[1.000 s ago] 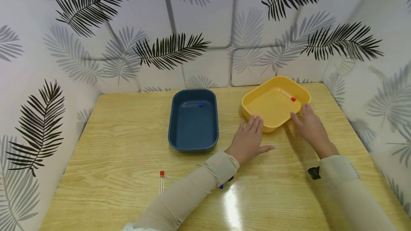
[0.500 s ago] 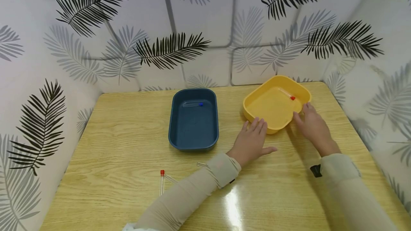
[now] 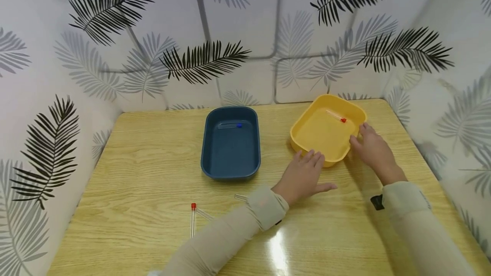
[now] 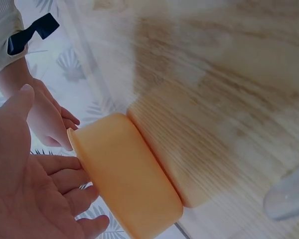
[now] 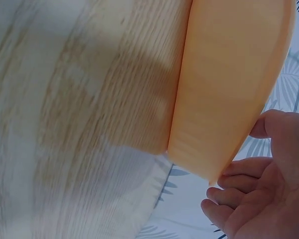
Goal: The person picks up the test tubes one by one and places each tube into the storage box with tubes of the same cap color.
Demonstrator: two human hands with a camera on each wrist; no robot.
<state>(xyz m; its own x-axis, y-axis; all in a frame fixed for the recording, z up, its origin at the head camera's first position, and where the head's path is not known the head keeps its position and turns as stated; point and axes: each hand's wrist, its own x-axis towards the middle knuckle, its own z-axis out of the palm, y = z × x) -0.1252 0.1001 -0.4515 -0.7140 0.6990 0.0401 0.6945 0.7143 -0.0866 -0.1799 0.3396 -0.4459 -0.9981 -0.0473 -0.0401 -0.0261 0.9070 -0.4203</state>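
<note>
A yellow tray stands at the back right of the table, turned at an angle. Inside it lies a clear test tube with a red cap. My left hand has its fingers straight against the tray's near side, thumb spread away. On the near right side, my right hand touches the rim with thumb and fingertips. The right wrist view shows its loosely bent fingers at the tray's end, outside the wall. From the left wrist, the tray's outer wall shows just beyond the left fingertips.
A dark blue tray stands left of the yellow one, with a blue-capped test tube inside. On the wooden table lie a red-capped tube and other clear tubes, partly hidden by the left sleeve. A patterned cloth hangs behind.
The yellow tray has turned counter-clockwise, its near corner coming slightly toward me. My left hand has shifted slightly right and nearer with it; the right hand stays at the rim.
</note>
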